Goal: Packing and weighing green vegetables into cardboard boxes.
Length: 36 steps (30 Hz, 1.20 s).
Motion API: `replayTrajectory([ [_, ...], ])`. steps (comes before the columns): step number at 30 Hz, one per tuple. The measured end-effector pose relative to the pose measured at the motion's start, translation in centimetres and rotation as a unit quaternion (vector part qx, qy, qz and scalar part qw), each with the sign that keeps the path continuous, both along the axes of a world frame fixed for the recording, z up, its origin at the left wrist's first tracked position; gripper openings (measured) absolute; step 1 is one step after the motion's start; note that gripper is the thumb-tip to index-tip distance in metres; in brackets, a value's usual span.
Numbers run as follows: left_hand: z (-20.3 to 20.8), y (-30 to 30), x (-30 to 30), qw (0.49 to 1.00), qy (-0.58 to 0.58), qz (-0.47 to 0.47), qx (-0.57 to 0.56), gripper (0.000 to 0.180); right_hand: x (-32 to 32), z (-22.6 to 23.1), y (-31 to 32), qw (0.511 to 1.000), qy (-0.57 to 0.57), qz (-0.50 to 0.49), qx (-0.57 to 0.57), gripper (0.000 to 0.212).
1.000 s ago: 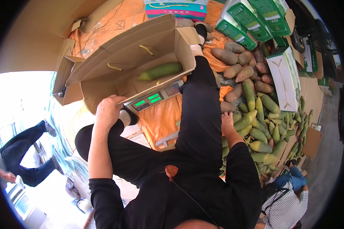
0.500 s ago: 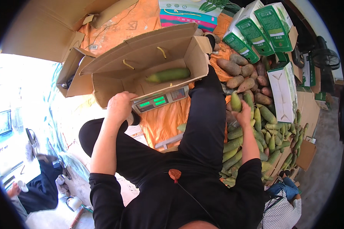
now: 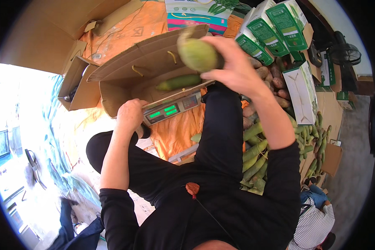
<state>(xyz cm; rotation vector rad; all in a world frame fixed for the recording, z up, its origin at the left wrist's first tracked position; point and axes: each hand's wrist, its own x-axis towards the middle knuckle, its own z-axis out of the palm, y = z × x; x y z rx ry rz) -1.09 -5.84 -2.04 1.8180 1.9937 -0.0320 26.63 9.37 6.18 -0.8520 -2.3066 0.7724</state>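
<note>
My right hand (image 3: 237, 66) grips a green radish (image 3: 199, 55), blurred by motion, in the air over the right end of an open cardboard box (image 3: 114, 93). Inside that box, another long green radish (image 3: 179, 82) lies on the bottom. The fingers of my left hand (image 3: 131, 113) are closed over the box's near edge, toward its left end. Under the box, a digital scale (image 3: 164, 112) shows its lit green displays. Yellow cord handles (image 3: 171, 57) stick out of the box's far wall.
Many green radishes (image 3: 254, 160) lie heaped right of my leg, with brown root vegetables (image 3: 277, 79) beyond. Green-and-white cartons (image 3: 287, 29) stand at far right; a white carton (image 3: 300, 96) is nearer. A person in stripes (image 3: 314, 223) sits at lower right. Another cardboard box (image 3: 80, 89) stands left.
My right hand has lifted a green radish from the heap on the right and carried it up and left over the box. My left hand stays on the box edge.
</note>
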Motion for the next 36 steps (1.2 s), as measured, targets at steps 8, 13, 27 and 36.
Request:
replayTrajectory([
  [8, 0.5, -0.2, 0.2, 1.0, -0.011, -0.014, -0.002, 0.024, -9.5, -8.0, 1.3, 0.938, -0.336, 0.081, -0.011, 0.055],
  [13, 0.7, 0.3, 0.5, 1.0, -0.027, -0.009, 0.005, 0.026, -9.1, -12.7, 3.2, 0.925, -0.373, -0.003, 0.069, 0.034],
  [27, 1.6, 0.9, 1.4, 0.999, -0.037, 0.003, -0.017, 0.024, 17.5, -13.5, -0.9, 0.924, -0.125, -0.332, -0.146, 0.031],
  [36, 1.9, 1.1, 1.6, 0.999, -0.034, 0.02, -0.029, 0.025, 28.8, -27.0, -11.8, 0.736, -0.615, -0.263, -0.11, 0.033],
])
